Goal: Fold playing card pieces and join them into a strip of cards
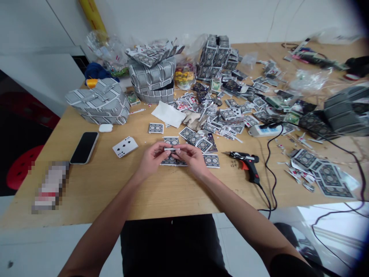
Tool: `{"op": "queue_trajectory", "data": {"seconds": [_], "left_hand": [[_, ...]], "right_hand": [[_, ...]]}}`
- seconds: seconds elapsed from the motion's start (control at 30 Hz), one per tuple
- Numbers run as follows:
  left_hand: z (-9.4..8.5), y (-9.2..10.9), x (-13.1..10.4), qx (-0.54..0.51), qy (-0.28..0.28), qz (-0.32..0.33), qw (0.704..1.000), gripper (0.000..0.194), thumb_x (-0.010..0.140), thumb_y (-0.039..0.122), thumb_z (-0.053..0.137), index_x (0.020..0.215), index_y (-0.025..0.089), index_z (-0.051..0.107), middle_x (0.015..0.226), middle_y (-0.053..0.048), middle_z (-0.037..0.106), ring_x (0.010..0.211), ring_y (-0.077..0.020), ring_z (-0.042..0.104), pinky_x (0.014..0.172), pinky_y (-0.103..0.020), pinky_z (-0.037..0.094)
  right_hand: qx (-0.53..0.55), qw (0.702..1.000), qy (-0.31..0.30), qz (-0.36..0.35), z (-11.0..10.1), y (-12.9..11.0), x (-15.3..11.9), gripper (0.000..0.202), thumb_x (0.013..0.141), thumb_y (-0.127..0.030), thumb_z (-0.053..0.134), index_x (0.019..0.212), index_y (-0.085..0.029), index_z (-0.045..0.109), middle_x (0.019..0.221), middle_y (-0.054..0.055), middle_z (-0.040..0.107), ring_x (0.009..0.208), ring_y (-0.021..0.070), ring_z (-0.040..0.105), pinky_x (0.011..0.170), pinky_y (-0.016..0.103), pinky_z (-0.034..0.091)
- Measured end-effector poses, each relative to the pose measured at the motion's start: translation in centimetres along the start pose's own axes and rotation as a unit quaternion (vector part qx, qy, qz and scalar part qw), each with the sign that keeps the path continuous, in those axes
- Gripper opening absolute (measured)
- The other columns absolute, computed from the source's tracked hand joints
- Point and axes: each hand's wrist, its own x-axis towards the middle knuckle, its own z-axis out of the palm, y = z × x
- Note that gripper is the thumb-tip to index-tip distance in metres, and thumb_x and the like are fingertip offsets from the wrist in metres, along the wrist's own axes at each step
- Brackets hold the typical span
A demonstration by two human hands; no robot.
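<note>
Both my left hand [155, 156] and my right hand [191, 156] pinch a playing card [172, 149] between thumbs and fingers; it is seen nearly edge-on, so its face is hidden. Below the hands, a joined row of patterned playing cards [211, 161] lies flat on the wooden table, partly covered by my fingers. More face-down cards [171, 141] lie just behind. To the left rests a small stack of cards [125, 147], face up with spades showing. A black hot glue gun [248, 163] with an orange trigger lies right of my right hand.
Woven card baskets [152, 77] and a grey card bag [99, 102] stand at the back left. A phone [84, 147] and white earbud case [105, 127] lie left. Card scraps [230, 111] cover the back right, near a power strip [265, 130] with black cables.
</note>
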Motion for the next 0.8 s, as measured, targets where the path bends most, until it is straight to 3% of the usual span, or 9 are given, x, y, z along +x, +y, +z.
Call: {"op": "queue_trajectory", "data": {"seconds": [0.43,0.8], "left_hand": [[-0.1,0.48,-0.06,-0.009,-0.021,-0.004,1.0,0.034,0.094,0.039,0.076,0.123,0.022,0.073,0.098,-0.005,0.076,0.082,-0.0162,0.07,0.074,-0.03,0.059],[-0.07,0.16,-0.11,0.015,-0.015,0.004,1.0,0.033,0.098,0.041,0.071,0.126,0.022,0.073,0.103,-0.007,0.079,0.083,-0.0169,0.072,0.076,-0.031,0.061]], "right_hand": [[-0.013,1.0,-0.024,-0.003,-0.1,-0.26,-0.21,0.045,0.08,-0.044,0.094,0.121,-0.028,0.082,0.121,0.006,0.082,0.111,0.0251,0.077,0.105,0.049,0.064],[-0.001,1.0,-0.02,-0.002,-0.06,-0.24,-0.23,0.048,0.08,-0.044,0.094,0.123,-0.03,0.08,0.114,0.004,0.082,0.104,0.0226,0.077,0.106,0.049,0.063]]}}
